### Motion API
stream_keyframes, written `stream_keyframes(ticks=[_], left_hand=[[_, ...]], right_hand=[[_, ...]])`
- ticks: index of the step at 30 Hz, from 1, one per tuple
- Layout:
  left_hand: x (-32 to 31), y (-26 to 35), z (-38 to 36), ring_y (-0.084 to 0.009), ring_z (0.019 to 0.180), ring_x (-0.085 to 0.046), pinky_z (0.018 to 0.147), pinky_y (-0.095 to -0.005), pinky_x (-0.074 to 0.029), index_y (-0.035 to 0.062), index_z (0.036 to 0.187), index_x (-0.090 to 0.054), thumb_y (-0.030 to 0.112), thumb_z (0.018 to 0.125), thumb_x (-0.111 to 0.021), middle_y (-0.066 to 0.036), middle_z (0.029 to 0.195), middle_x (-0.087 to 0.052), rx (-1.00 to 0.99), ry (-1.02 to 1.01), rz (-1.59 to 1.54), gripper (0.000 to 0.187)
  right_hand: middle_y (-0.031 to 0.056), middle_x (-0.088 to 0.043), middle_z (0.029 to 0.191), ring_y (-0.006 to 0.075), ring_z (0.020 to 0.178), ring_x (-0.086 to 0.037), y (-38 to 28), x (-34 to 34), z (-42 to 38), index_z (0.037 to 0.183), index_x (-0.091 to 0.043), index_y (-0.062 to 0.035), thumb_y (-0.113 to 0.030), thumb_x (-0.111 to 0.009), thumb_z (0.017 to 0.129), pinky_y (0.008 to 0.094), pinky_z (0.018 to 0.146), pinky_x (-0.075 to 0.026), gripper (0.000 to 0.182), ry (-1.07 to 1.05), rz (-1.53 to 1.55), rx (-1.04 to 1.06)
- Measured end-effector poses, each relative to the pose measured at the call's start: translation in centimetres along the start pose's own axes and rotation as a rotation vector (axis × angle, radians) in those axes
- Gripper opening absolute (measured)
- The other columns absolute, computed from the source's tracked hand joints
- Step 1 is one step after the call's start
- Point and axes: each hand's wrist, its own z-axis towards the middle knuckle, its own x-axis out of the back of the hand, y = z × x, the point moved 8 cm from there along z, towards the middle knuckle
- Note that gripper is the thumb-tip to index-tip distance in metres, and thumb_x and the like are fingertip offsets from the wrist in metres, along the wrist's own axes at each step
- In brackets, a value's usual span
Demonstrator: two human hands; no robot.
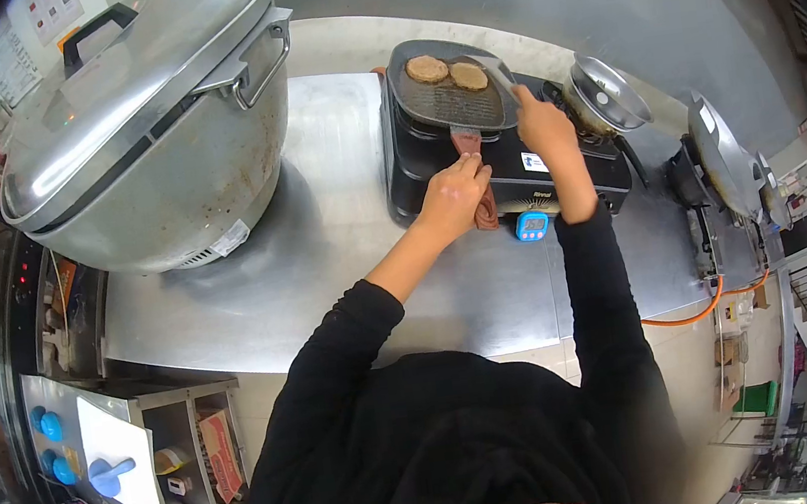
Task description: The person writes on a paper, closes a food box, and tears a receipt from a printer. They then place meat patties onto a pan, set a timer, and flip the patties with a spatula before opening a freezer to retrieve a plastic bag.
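A square dark grill pan point(421, 109) sits on the left burner of a black gas stove point(404, 176). Two browned round patties point(426, 69) lie side by side toward the pan's far edge. My left hand point(454, 193) is closed around the pan's brown handle point(486, 210), which points toward me. In my right hand point(546, 124) is a spatula point(499, 73), its grey blade reaching over the pan's right side beside the right-hand patty point(469, 76). A blue digital timer point(531, 226) is at the stove's front, right of the handle.
A large lidded metal pot point(162, 171) stands on the steel counter point(354, 258) at left. Metal bowls point(610, 91) rest over the stove's right burner. Farther right are a wok point(722, 157) and an orange gas hose point(689, 320). A shelf unit point(184, 395) stands at lower left.
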Motion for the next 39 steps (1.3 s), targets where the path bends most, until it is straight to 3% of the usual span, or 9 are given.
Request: stream_keyframes(ticks=[8, 11, 17, 26, 29, 39], left_hand=[[0.2, 0.3, 0.2, -0.0316, 0.102, -0.057, 0.082, -0.0351, -0.049, -0.0034, 0.099, -0.060, 0.002, 0.061, -0.063, -0.019, 0.105, -0.056, -0.061, 0.042, 0.029, 0.039], [0.2, 0.2, 0.2, -0.0317, 0.103, -0.057, 0.082, -0.0352, -0.049, -0.0034, 0.099, -0.060, 0.002, 0.060, -0.064, -0.020, 0.105, -0.056, -0.056, 0.040, 0.022, 0.040], [0.6, 0.3, 0.2, -0.0315, 0.102, -0.057, 0.082, -0.0351, -0.049, -0.0031, 0.098, -0.060, 0.002, 0.059, -0.064, -0.019, 0.105, -0.056, -0.041, 0.041, 0.016, 0.040], [0.0, 0.1, 0.2, -0.0291, 0.104, -0.056, 0.082, -0.0341, -0.049, 0.0003, 0.103, -0.060, 0.000, 0.062, -0.064, -0.017, 0.112, -0.055, -0.027, 0.014, 0.034, 0.041], [-0.1, 0.2, 0.2, -0.0289, 0.103, -0.056, 0.081, -0.0341, -0.049, 0.0004, 0.102, -0.060, 0.001, 0.063, -0.063, -0.017, 0.112, -0.055, -0.025, 0.002, 0.011, 0.040], [0.2, 0.2, 0.1, -0.0292, 0.100, -0.057, 0.080, -0.0345, -0.050, -0.0007, 0.101, -0.060, -0.003, 0.062, -0.062, -0.017, 0.110, -0.056, -0.015, 0.034, 0.002, 0.039]], right_hand=[[0.0211, -0.063, 0.094, 0.0378, 0.089, -0.062, -4.2, -2.7, 5.3, 0.116, -0.049, -0.0146, -0.014, -0.039, 0.085, 0.0457, 0.075, -0.049, 0.033, 0.041, -0.008, 0.066], [0.0212, -0.063, 0.093, 0.0376, 0.088, -0.062, -4.8, -2.0, 4.4, 0.118, -0.049, -0.0160, -0.013, -0.039, 0.084, 0.0455, 0.075, -0.050, 0.035, 0.088, 0.014, 0.110], [0.0232, -0.063, 0.089, 0.0409, 0.085, -0.062, -4.3, 0.1, 0.5, 0.123, -0.044, -0.0210, -0.012, -0.042, 0.084, 0.0487, 0.072, -0.049, 0.040, -0.026, -0.056, 0.194], [0.0163, -0.064, 0.097, 0.0357, 0.092, -0.062, -6.3, -1.8, 6.2, 0.114, -0.053, -0.0149, -0.015, -0.042, 0.085, 0.0447, 0.075, -0.050, 0.031, 0.034, -0.038, 0.112], [0.0207, -0.064, 0.093, 0.0381, 0.087, -0.062, -7.0, -1.9, 6.0, 0.110, -0.049, -0.0127, -0.013, -0.040, 0.085, 0.0472, 0.073, -0.049, 0.027, 0.100, 0.018, 0.198], [0.0225, -0.063, 0.092, 0.0390, 0.086, -0.062, -3.3, -0.1, 1.2, 0.124, -0.045, -0.0201, -0.015, -0.044, 0.084, 0.0485, 0.073, -0.049, 0.041, -0.036, -0.080, 0.156]])
